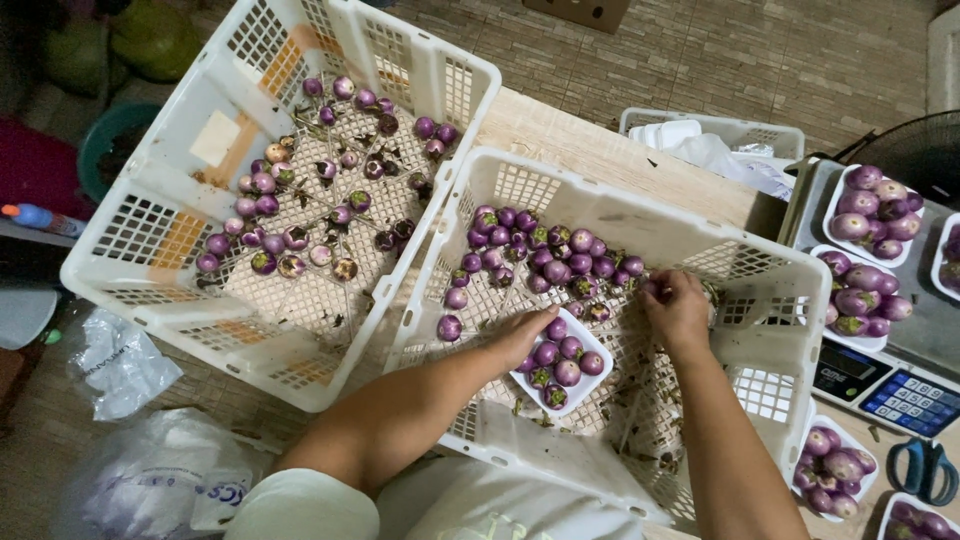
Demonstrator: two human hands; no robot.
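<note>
Left hand (520,335) rests released on the white tray (598,352) of small purple eggplants (558,362) inside the near crate (770,262); right hand (678,312) pinches one eggplant (655,289) from the pile, filled trays (868,205) waiting on the scale (890,390) beyond.

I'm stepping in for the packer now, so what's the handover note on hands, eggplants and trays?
Left hand rests on the white tray inside the near crate; the tray holds several purple eggplants. Right hand has its fingers on the loose eggplant pile. Done: filled trays sit on and beside the scale. Left: the loose pile, plus more eggplants in the far crate.
</note>
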